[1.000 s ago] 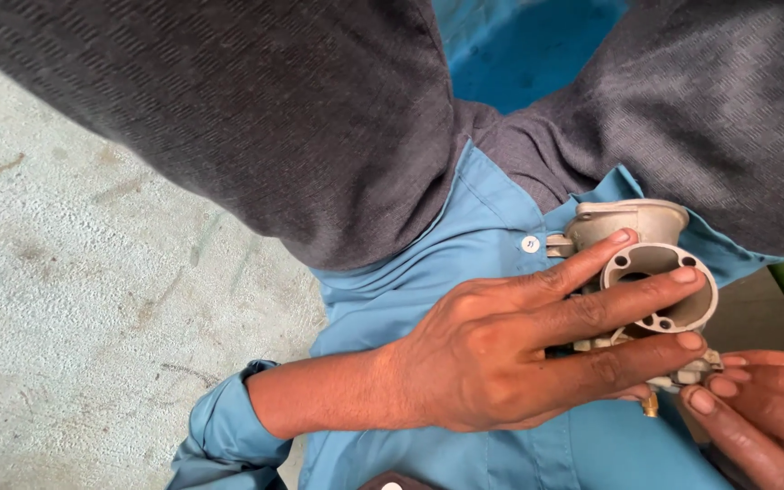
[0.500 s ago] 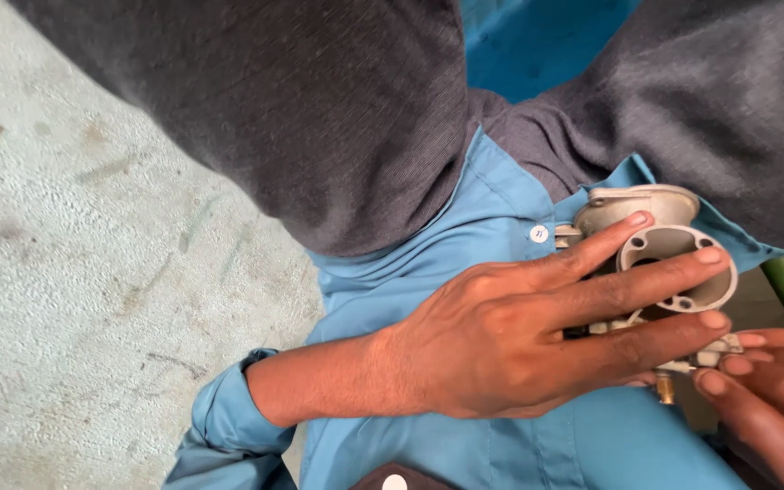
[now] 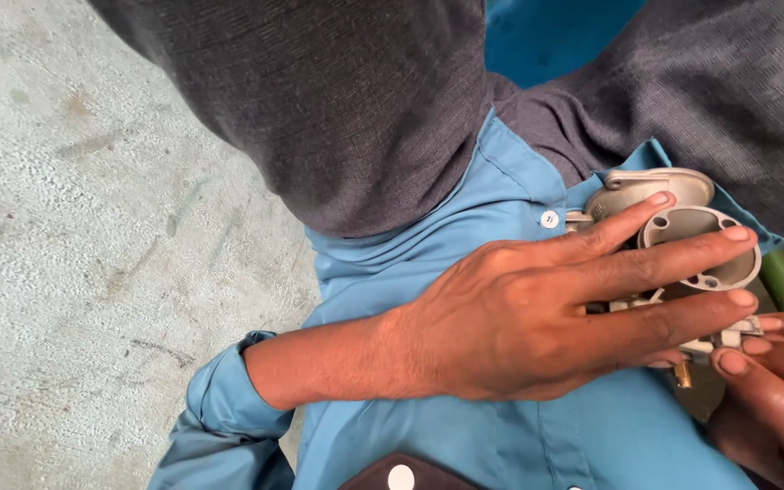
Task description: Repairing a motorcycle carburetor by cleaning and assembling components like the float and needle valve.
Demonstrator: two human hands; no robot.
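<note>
left hand: lies flat across the front of the blue shirt, fingers stretched out straight and slightly spread, pressing over a grey metal part; it grips nothing, only covers and steadies.
metal part: pale grey casting with a round open cup and a flat lid-like flange behind it, held against the shirt at the right side of the view, under the left fingertips; a small brass fitting sticks out below.
right hand: at the lower right corner, fingertips pinched together on the lower edge of the metal part.
shirt: blue, buttoned, sleeve rolled.
floor: rough grey concrete at left.
</note>
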